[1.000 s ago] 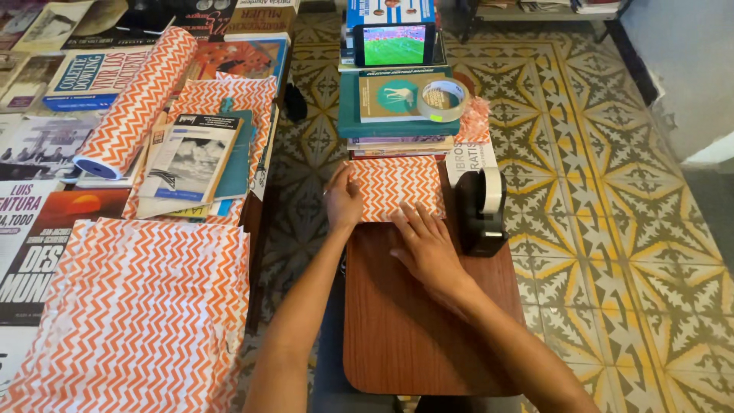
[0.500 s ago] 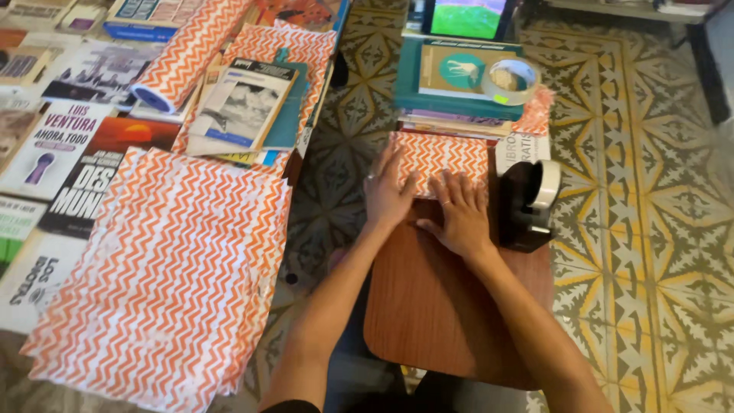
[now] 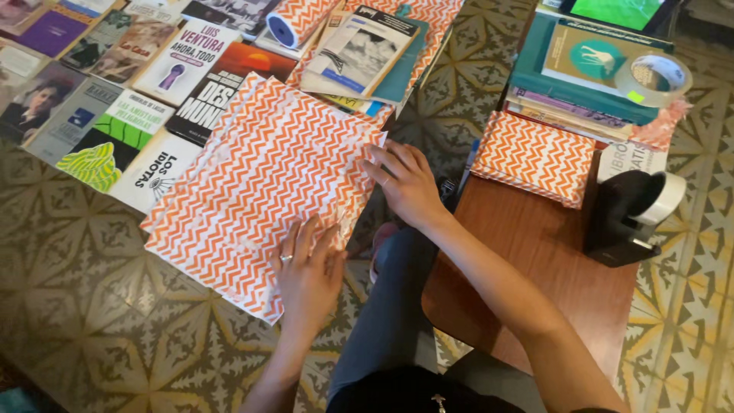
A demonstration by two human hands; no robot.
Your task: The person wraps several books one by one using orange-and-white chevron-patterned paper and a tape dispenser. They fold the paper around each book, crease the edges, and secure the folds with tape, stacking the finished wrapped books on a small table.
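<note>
The stack of orange-white zigzag wrapping paper sheets point(image 3: 260, 183) lay on the floor, w/ books around it, and both hands were on it. The left hand point(image 3: 306, 271) lay flat on the near edge of the stack, palm down, fingers spread a little, a ring on one finger, not clamped on anything. The right hand point(image 3: 405, 183) touched the right edge of the stack near its far corner, fingers slightly bent and a bit apart; if it pinched a sheet, I cannot tell.

Left of the stack, and beyond it, book covers point(image 3: 115, 122) lay in rows on the tiled floor point(image 3: 99, 336). Beyond the stack was a roll of the same paper point(image 3: 302, 19) and more books. Right of the stack stood a small wooden table point(image 3: 550, 268). On it, a wrapped parcel in the same zigzag paper point(image 3: 533, 157), a black tape dispenser point(image 3: 631, 214) just beside the parcel, and behind them a pile of books w/ a clear tape roll point(image 3: 652, 79) on top.
</note>
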